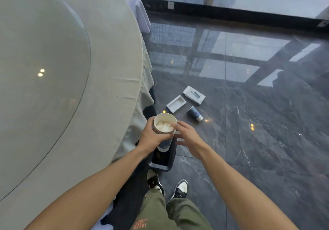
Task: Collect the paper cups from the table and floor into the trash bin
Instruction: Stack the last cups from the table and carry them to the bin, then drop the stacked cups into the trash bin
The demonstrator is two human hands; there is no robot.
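Note:
My left hand (154,137) grips a stack of paper cups (164,130) with a white inside and dark blue outside; crumpled white paper lies in the top cup. My right hand (188,137) is beside the stack, its forefinger and thumb touching the top cup's rim, the other fingers spread. The stack hangs right above a small dark trash bin (162,158) standing on the floor by the table's edge. Another dark blue paper cup (194,113) lies on its side on the floor beyond the bin.
A large round table (110,80) with a grey-green cloth and glass turntable fills the left. Two flat grey box halves (185,98) lie on the glossy dark marble floor near the fallen cup. My feet in black-and-white shoes stand just behind the bin.

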